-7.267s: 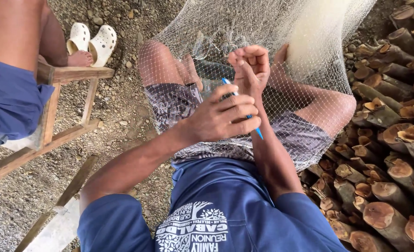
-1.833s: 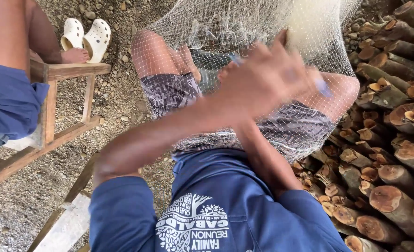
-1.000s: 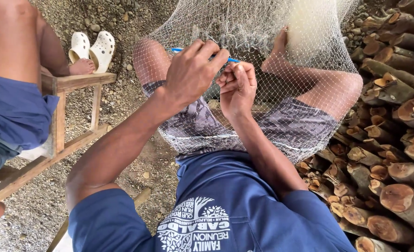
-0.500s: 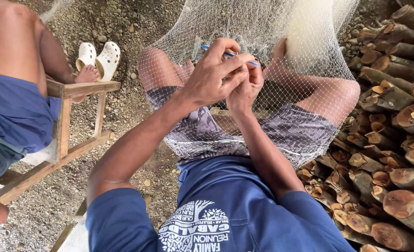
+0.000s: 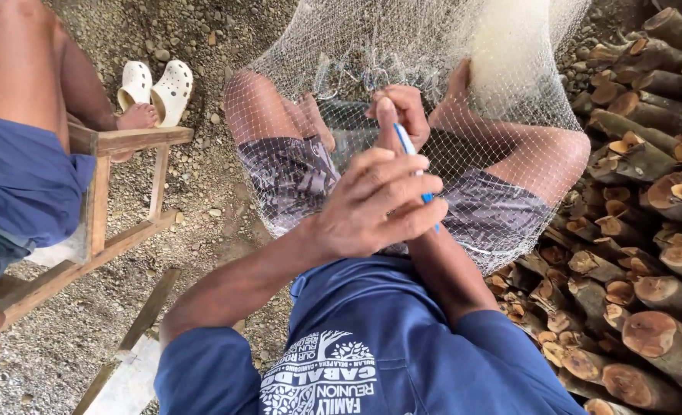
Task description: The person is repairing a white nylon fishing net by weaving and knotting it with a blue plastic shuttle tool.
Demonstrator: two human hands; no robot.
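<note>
Netting needle now pulled nearer, left hand gripping; right hand pinches net.

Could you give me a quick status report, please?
Left hand grips slim blue netting needle. Right hand pinches white mesh fishing net draped over knees. Nothing obstructing.

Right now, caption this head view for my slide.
Left hand holds blue netting needle; right hand grips white fishing net.

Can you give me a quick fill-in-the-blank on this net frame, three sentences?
1. The left hand holds a slim ____ netting needle.
2. The fishing net is draped over the person's ____.
3. Stacked ____ lie on the person's right.

Missing words: blue; legs; logs
</note>
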